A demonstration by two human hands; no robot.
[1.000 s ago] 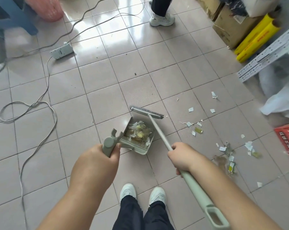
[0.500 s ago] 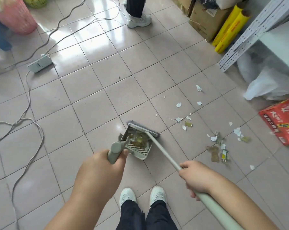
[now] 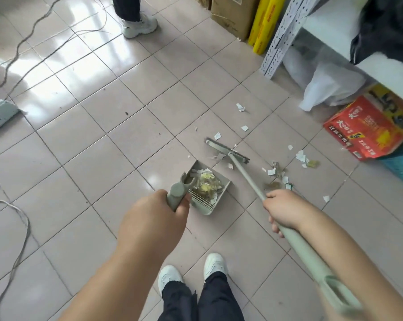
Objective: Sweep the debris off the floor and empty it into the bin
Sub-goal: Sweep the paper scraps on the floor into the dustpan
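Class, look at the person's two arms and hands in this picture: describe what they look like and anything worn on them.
Both forearms are bare, with no sleeve showing in view. The left hand and right hand wear no gloves, and no watch, ring or bracelet shows. Lower down, dark trousers and white shoes are worn.

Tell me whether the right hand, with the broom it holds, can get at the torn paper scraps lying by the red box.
Probably yes. The right hand grips the pale green long-handled broom, whose head rests on bare tile, and the white paper scraps lie on open floor right of it, short of the red cardboard box.
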